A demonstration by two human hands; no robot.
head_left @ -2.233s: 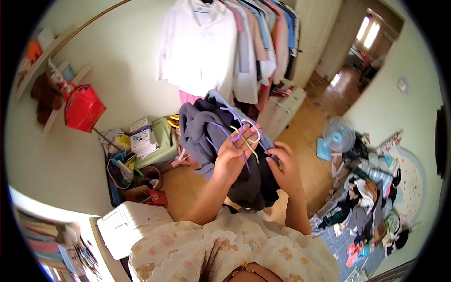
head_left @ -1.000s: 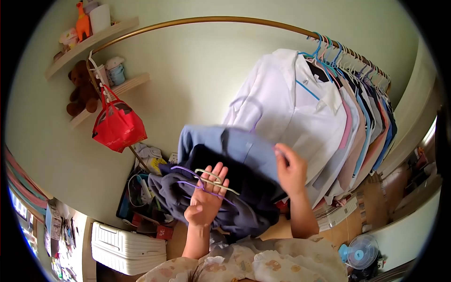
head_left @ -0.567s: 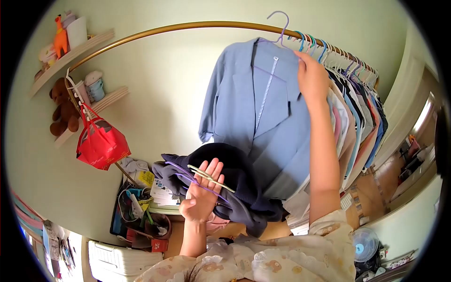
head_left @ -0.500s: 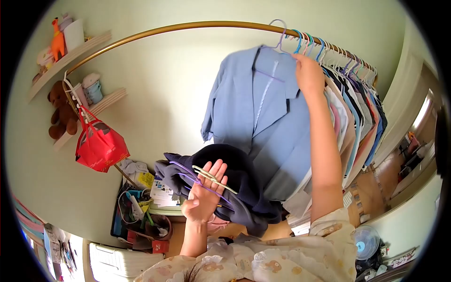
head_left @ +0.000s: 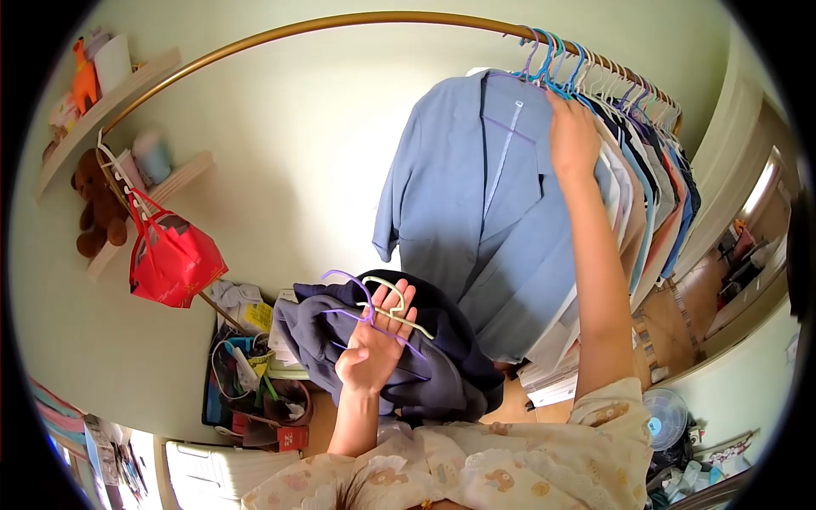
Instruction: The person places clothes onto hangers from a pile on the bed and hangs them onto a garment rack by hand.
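Note:
A blue-grey blazer (head_left: 442, 195) hangs on a purple hanger (head_left: 529, 59) from the rail. My right hand (head_left: 575, 140) is closed at its shoulder, beside the hanger hooks; the fingertips are partly hidden. Low in the middle, my left hand (head_left: 374, 344) is turned palm up. Across its fingers lie a purple hanger (head_left: 367, 299) and a pale green hanger (head_left: 408, 318), which the hand carries. Dark garments (head_left: 459, 357), navy and grey, bunch around and behind this hand.
A curved gold rail (head_left: 340, 20) carries several hanging clothes (head_left: 654, 195) at right. A red bag (head_left: 178, 259) hangs at the left post, near shelves with a teddy bear (head_left: 100, 204). Below sits a crate of odds and ends (head_left: 234, 382). A fan (head_left: 665, 416) stands lower right.
The blazer has shifted right along the rail, its hanger now up against the other hooks, my right hand moving with it. The hangers in my left hand have tilted more upright.

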